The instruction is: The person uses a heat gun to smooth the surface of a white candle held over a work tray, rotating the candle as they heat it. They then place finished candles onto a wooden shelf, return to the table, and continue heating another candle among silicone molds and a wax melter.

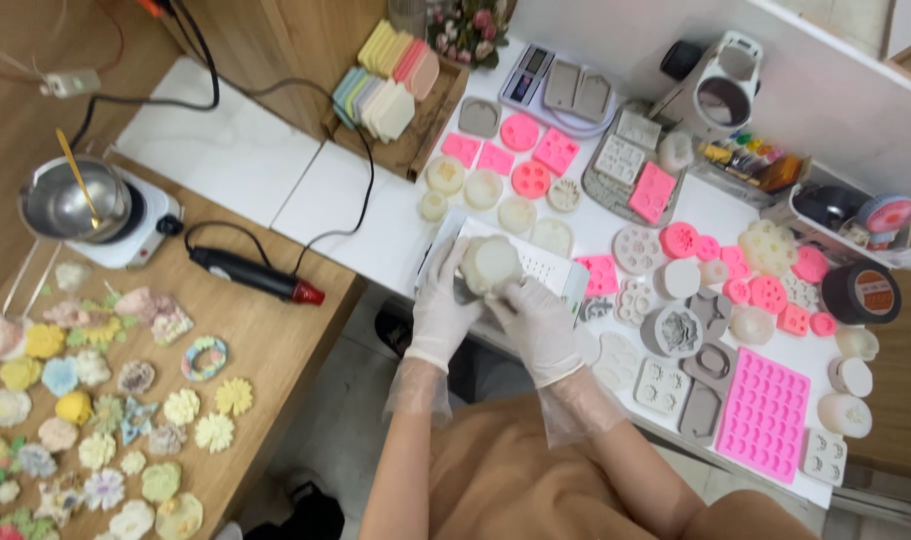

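Both gloved hands, left hand (443, 308) and right hand (537, 322), gripped the round, pale silicone mould (492, 264), fingers clenched around it. Demoulding step, I judged (a careful peel was needed).

One head camera, looking steeply down

We have a single view, worn on the head, facing down and forward at close range. Our gloved hands sit at frame centre, the wooden table (275, 340) lower left, the white counter (375, 220) stretching right.

Small grey rectangular screen on the digital scale (526, 76), far edge of the white desk (375, 230). Round black tape roll with an orange label (861, 292) at the desk's right side.
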